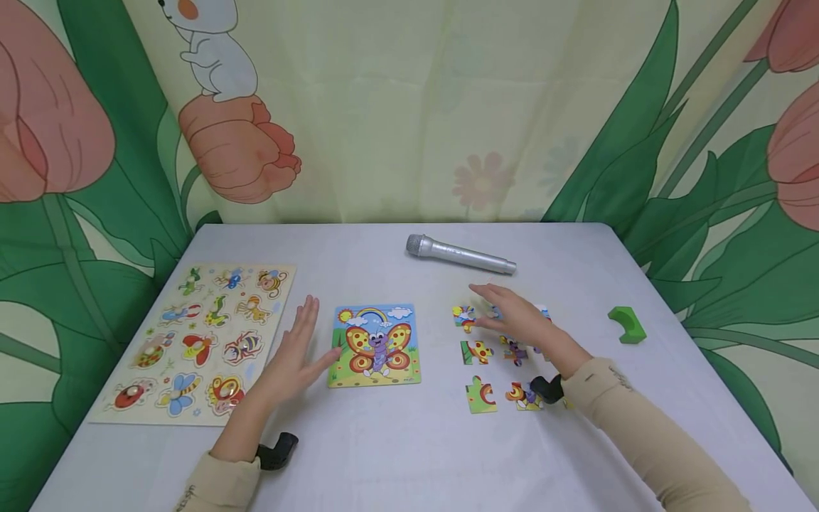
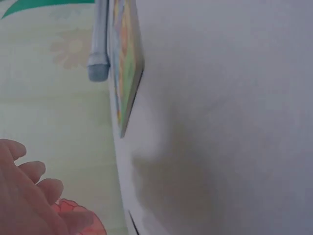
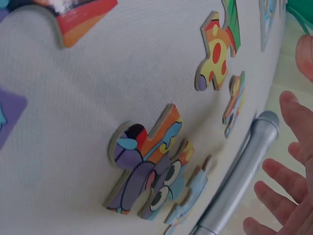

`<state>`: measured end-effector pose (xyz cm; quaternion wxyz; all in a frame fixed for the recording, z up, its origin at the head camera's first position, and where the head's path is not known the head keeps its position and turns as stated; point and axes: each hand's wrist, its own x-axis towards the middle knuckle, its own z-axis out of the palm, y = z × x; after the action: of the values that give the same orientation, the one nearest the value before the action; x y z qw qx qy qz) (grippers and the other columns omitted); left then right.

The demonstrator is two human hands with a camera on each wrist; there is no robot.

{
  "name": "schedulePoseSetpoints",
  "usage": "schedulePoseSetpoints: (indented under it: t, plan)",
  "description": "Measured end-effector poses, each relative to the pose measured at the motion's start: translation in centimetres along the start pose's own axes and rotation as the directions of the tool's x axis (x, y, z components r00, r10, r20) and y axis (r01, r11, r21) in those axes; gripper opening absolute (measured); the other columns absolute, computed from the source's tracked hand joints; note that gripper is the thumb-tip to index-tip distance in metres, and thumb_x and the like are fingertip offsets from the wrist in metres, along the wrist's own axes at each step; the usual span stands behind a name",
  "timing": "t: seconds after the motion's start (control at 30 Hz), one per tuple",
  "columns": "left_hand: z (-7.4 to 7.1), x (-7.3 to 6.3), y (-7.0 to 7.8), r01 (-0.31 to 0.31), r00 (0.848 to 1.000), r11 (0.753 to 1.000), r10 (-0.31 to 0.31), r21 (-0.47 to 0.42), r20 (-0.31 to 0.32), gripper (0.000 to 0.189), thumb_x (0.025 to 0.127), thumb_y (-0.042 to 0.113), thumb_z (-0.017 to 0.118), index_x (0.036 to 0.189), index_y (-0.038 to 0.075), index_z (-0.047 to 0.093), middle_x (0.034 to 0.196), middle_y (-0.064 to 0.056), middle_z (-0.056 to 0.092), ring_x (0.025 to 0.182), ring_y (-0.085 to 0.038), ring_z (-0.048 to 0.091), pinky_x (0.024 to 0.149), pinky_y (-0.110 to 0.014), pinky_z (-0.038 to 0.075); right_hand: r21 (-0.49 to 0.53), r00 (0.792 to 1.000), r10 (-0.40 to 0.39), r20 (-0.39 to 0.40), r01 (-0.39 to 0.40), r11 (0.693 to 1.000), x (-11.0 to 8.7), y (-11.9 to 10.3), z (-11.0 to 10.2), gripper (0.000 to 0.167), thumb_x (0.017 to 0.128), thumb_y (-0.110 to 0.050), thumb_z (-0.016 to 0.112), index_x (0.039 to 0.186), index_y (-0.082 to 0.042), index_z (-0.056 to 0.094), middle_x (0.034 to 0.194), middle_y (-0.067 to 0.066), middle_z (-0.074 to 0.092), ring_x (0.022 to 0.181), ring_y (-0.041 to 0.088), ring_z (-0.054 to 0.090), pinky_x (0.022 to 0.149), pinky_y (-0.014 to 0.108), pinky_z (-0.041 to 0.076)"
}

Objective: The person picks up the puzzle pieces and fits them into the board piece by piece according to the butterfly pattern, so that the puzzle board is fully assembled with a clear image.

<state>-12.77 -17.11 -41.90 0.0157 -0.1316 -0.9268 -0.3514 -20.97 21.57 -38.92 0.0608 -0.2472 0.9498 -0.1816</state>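
Note:
My left hand point(image 1: 291, 366) hovers with fingers spread at the left side of a square butterfly picture board point(image 1: 377, 345), its thumb overlapping the board's edge in the head view. In the left wrist view, that hand's fingers point(image 2: 44, 191) hold nothing. My right hand point(image 1: 521, 316) reaches over the back of a group of loose jigsaw pieces, fingers extended and apart from them. Among these are a green corner piece point(image 1: 480, 396) and a yellow-winged piece point(image 1: 476, 352). The right wrist view shows a purple butterfly-body piece point(image 3: 156, 171) lying flat. Some pieces are hidden beneath my right hand and wrist.
A large wooden insect puzzle board point(image 1: 205, 323) lies at the left of the white table point(image 1: 384, 462). Behind the pieces lies a silver microphone point(image 1: 467, 256). A green arch-shaped block point(image 1: 628, 325) sits at the right. A flower-print curtain point(image 1: 409, 128) hangs behind the table.

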Motion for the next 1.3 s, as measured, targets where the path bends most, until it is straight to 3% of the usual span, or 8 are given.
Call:
schedulePoseSetpoints:
  t: [0.23,0.53,0.7,0.93,1.1,1.3]
  plan:
    - [0.8,0.2,-0.1,0.037,0.999,0.995,-0.036,-0.089,0.019,0.087,0.089,0.044,0.054,0.148,0.015,-0.003,0.153,-0.009,-0.005,0.138,-0.035,-0.002,0.106,-0.060,0.007,0.016,0.999,0.024,0.037,-0.025,1.000,0.6,0.2,0.8,0.065,0.085,-0.032,0.064,0.141,-0.014,0.036,0.139,0.018,0.038,0.128,0.036,0.034,0.100,0.054,0.033]
    - [1.9,0.3,-0.6,0.083,0.995,0.980,-0.073,-0.180,0.061,0.085,0.088,0.039,0.057,0.147,0.008,0.003,0.153,-0.013,-0.002,0.138,-0.035,-0.002,0.106,-0.059,0.006,0.006,0.997,0.022,0.068,-0.022,1.000,1.4,0.5,1.4,0.054,0.085,-0.025,0.065,0.133,-0.008,0.047,0.132,0.017,0.047,0.123,0.034,0.041,0.100,0.049,0.035]
    - [2.5,0.3,-0.8,0.126,0.989,0.978,-0.110,-0.167,0.099,0.091,0.085,0.043,0.061,0.148,0.009,0.004,0.153,-0.012,-0.001,0.138,-0.033,-0.003,0.106,-0.060,0.000,-0.037,0.997,0.004,0.076,-0.002,0.999,1.9,0.6,1.6,0.050,0.085,-0.024,0.066,0.128,-0.003,0.052,0.127,0.017,0.052,0.120,0.034,0.045,0.099,0.047,0.037]
    - [3.2,0.3,-1.2,0.110,0.982,0.988,-0.093,-0.104,0.163,0.105,0.074,0.048,0.070,0.146,0.002,0.008,0.152,-0.016,0.004,0.138,-0.035,-0.001,0.107,-0.056,-0.007,-0.037,0.998,-0.014,0.063,0.016,0.999,2.2,1.1,1.7,0.044,0.082,-0.021,0.069,0.120,0.000,0.058,0.120,0.014,0.058,0.115,0.031,0.050,0.097,0.045,0.039]
    - [3.3,0.2,-1.1,0.103,0.981,0.991,-0.086,-0.088,0.177,0.113,0.067,0.043,0.078,0.146,0.002,0.009,0.152,-0.017,0.004,0.137,-0.036,-0.002,0.106,-0.056,-0.009,-0.031,0.998,-0.014,0.058,0.015,0.999,2.4,1.2,1.8,0.042,0.081,-0.021,0.070,0.117,-0.001,0.061,0.117,0.014,0.060,0.113,0.031,0.051,0.096,0.044,0.040]
    - [3.4,0.4,-0.9,0.105,0.979,0.991,-0.090,-0.080,0.181,0.115,0.064,0.037,0.081,0.146,0.001,0.009,0.151,-0.019,0.004,0.137,-0.037,-0.004,0.105,-0.057,-0.010,-0.045,0.998,0.000,0.060,0.003,0.999,2.8,1.4,1.9,0.041,0.081,-0.022,0.070,0.116,-0.003,0.062,0.116,0.013,0.060,0.111,0.030,0.053,0.095,0.044,0.042]
